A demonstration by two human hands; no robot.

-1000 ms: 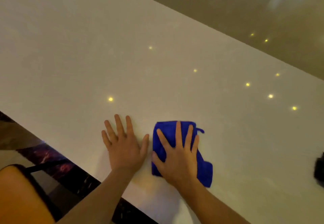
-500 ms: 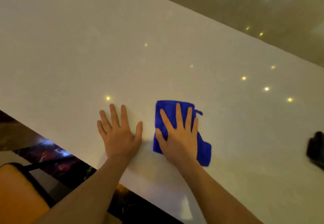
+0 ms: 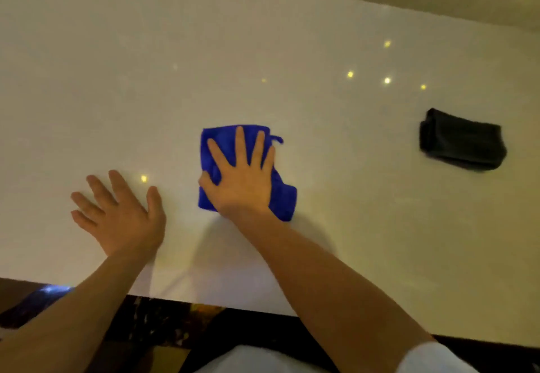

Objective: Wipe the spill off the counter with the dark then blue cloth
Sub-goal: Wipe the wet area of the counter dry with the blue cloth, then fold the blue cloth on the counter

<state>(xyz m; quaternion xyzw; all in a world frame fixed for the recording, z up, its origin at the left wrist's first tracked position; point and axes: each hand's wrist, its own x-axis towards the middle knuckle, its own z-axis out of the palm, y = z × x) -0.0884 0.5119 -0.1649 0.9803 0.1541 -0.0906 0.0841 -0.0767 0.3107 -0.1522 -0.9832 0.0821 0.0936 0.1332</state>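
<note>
A folded blue cloth [image 3: 282,200] lies on the white counter [image 3: 146,80], a little in from its near edge. My right hand [image 3: 242,176] presses flat on top of the cloth with fingers spread, covering most of it. My left hand [image 3: 122,214] rests on the bare counter to the left of the cloth, fingers apart and holding nothing. A folded dark cloth [image 3: 463,140] lies alone on the counter at the right, well apart from both hands. I see no spill on the surface.
Small yellow light reflections dot the glossy counter. The counter's near edge [image 3: 233,307] runs below my forearms, with dark patterned floor beneath. The far edge runs along the top right.
The view has swung right, bringing the whole dark cloth into sight. My right hand and the blue cloth have shifted right, away from my left hand, so the gap between my hands is wider.
</note>
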